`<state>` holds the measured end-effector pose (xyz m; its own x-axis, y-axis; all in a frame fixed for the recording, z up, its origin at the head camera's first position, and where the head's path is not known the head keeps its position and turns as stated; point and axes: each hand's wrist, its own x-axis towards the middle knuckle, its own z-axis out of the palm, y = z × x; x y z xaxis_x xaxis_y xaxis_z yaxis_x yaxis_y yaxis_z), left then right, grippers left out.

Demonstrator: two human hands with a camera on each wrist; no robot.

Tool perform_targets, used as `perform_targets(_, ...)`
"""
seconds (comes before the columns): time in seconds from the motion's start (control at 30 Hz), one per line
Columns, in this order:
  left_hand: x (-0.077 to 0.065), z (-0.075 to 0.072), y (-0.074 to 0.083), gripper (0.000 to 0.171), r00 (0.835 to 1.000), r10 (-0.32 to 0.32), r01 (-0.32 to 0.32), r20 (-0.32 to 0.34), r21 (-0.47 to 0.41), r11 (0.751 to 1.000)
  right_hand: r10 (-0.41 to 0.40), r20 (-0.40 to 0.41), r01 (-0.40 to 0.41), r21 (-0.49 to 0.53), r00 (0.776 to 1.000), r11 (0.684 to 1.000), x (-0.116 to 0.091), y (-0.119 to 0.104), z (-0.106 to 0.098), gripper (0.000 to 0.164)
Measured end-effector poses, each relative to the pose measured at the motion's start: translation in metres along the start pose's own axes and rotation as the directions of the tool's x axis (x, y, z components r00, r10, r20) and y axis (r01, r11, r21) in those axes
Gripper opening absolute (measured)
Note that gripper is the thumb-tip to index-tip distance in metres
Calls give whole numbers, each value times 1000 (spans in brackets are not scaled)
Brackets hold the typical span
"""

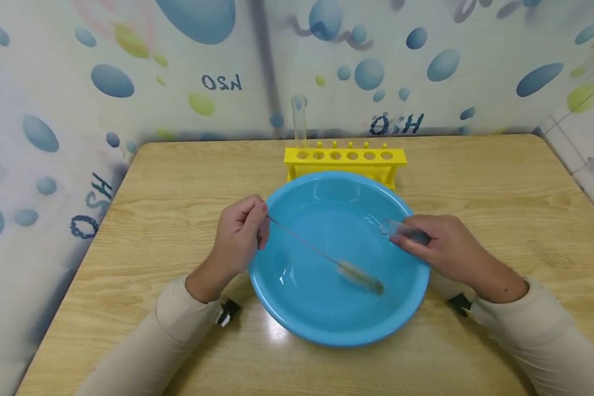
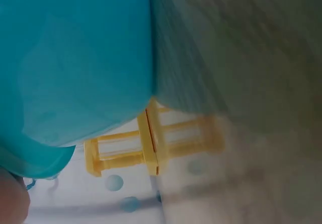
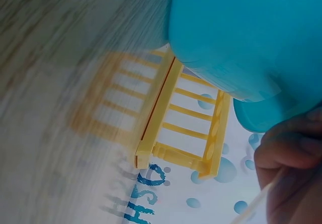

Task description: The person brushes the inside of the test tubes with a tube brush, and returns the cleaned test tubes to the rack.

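Blue basin (image 1: 337,339) below, the left hand (image 1: 240,231) pinches a brush (image 1: 358,276) by its end and the right hand (image 1: 443,242) grips a glass tube (image 1: 400,230), seemingly for scrubbing, which needs them lined up.

The left sleeve (image 1: 170,327) and right sleeve (image 1: 532,324) are plain cream, long and lightly creased — cuffs unfastened-looking or not, I cannot tell; a black-and-white piece (image 1: 230,310) shows beside the left, a black piece (image 1: 459,303) beside the right.
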<state>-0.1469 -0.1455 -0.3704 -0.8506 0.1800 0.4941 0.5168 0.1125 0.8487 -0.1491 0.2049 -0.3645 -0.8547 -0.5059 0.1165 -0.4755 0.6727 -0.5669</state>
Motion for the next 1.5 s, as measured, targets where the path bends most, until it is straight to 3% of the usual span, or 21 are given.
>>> perform_targets(0.27, 1, 2, -2, 37, 1000, 8, -8, -12, 15, 1000, 3, 12, -4, 24, 1000, 1000, -4, 0, -4, 12)
perform_targets(0.4, -1, 3, -3, 36, 1000, 2, -2, -9, 17, 1000, -67, -92, 73, 66, 994, 995, -12, -2, -18, 12)
perform_targets(0.53, -2, 3, -4, 36, 1000, 2, -2, -9, 18, 1000, -99, -305, 122, 57, 947, 991, -11, -13, -39, 12)
perform_targets(0.6, -3, 2, -5, 36, 1000, 5, -4, -13, 22, 1000, -62, -376, 86, 46, 925, 995, -3, -21, -48, 11)
perform_targets(0.77, -5, 1, -7, 36, 1000, -2, 2, -23, 25, 1000, 10, -478, 7, 34, 879, 999, 26, -28, -61, 23)
perform_targets(0.9, -5, 0, -7, 36, 1000, 6, -5, -24, 33, 999, -2, -541, 39, 56, 841, 998, 49, -26, -68, 34)
perform_targets(1.0, -4, -1, -6, 37, 999, 27, -24, -36, 86, 996, 25, -553, 52, 124, 833, 991, 62, -24, -72, 34)
perform_targets(1.1, -4, -4, -6, 36, 998, 38, -27, -57, 176, 984, 78, -530, 28, 189, 844, 982, 73, -22, -73, 30)
perform_targets(1.23, -6, -11, -5, 34, 996, 32, -11, -78, 259, 966, 128, -516, -33, 190, 847, 981, 84, -18, -75, 30)
perform_targets(1.5, -13, -21, -1, 33, 997, 0, 19, -73, 260, 965, 194, -518, -113, 183, 833, 977, 108, -5, -80, 30)
